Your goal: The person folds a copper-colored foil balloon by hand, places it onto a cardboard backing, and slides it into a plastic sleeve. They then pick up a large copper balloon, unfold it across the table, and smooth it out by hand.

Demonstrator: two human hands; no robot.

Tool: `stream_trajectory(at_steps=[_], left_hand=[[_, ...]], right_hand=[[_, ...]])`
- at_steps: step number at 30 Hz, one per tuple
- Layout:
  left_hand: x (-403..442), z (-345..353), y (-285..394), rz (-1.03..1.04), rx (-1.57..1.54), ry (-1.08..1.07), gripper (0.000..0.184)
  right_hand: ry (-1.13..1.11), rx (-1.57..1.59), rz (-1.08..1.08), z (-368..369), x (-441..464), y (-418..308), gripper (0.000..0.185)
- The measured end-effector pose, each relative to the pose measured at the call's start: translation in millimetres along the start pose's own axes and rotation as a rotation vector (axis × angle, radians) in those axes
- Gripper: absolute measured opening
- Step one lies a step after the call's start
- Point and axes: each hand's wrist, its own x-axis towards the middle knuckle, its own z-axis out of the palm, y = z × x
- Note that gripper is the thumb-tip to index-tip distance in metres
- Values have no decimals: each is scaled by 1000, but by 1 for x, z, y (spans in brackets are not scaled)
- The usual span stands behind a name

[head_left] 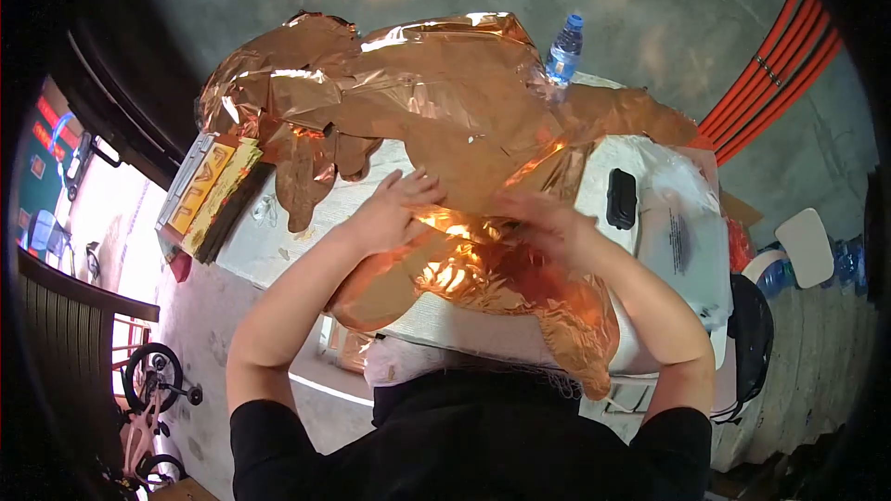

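Observation:
Shiny copper-coloured foil sheeting (445,97) lies crumpled across a white table (464,327), with its near part hanging toward my lap. My left hand (394,211) rests on the foil's near edge, its fingers spread. Over the foil to the right, my right hand (548,223) is blurred by motion, and I cannot make out what its fingers hold, if anything. Between the two hands the foil is wrinkled and catches bright orange light.
A blue-capped water bottle (565,48) stands at the back. A black case (621,199) lies beside a clear plastic bag (682,232) on the right. A box with yellow panels (206,187) is at the left. Orange pipes (775,65) run along the floor.

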Motion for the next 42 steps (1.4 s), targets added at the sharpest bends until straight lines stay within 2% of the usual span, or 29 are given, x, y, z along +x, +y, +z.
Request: stream_trajectory(at_steps=[1,3,5,6,7,8,9,10,12,13,14,15,16,17,18,19,20,22,24,26,28,30,32,34,36,37,39,41,42], left_hand=[[9,-9,-2,-58,-25,16,55],[32,-7,-20,-133,-9,92,52],[55,-3,-34,-208,-13,93,52],[66,-2,-41,-286,-22,98,52],[78,4,-53,-313,13,2,56],[87,4,-61,-306,16,9,56],[96,7,-68,-338,53,-12,58],[104,8,-74,-371,89,-34,60],[116,9,-81,-404,113,-60,62],[119,6,-83,-446,156,-50,62],[123,3,-85,-487,199,-39,63],[127,1,-86,-497,216,-24,64],[129,0,-89,-498,206,-27,64],[131,-2,-91,-476,241,2,64],[132,-4,-93,-453,277,28,64],[132,-6,-96,-466,275,33,65],[134,-5,-99,-466,268,27,65],[137,-5,-104,-481,313,68,65],[139,-5,-105,-473,284,114,65],[132,-9,-101,-353,117,242,62],[125,-13,-97,-334,141,191,61],[118,-12,-97,-317,164,145,60],[115,-10,-98,-268,211,172,58],[110,-10,-91,-248,160,245,53],[105,-13,-80,-223,110,312,49],[102,-17,-74,-179,107,311,46],[92,-26,-56,-132,105,301,43],[78,-33,-28,-128,-376,22,43],[69,-31,-18,-125,-374,16,43]], right_hand=[[-2,-2,-9,-6,2,-1,28],[260,188,169,-25,8,-5,19],[427,57,386,-47,15,-4,15],[510,153,353,-58,20,8,14],[593,248,316,-72,24,19,14],[651,218,364,-89,29,14,15],[785,464,509,-103,34,6,14],[779,410,502,-130,28,30,13],[874,31,482,-182,26,32,18],[1061,57,458,-196,33,14,21],[1132,-85,522,-224,30,9,18],[1163,-449,330,-258,20,27,22],[1067,-851,232,-296,9,27,31],[1182,-820,109,-315,14,17,33],[1395,-352,143,-316,36,-13,34],[1377,-311,-18,-330,45,-18,34],[1242,-553,-33,-335,46,-21,36],[1051,-616,28,-319,63,-24,36],[1000,-1046,109,-274,80,-17,33],[718,-297,-62,-210,89,-17,27],[509,-368,113,-158,80,-18,24],[326,-455,190,-112,63,-10,24],[313,-317,-84,-67,45,11,25],[58,-132,-52,-39,28,18,25],[-186,-172,156,-4,6,25,23],[-182,-170,157,2,-1,24,23],[-181,18,-215,10,-14,20,20],[-205,-11,-178,11,-26,14,18],[-230,-43,-141,10,-31,11,16]])
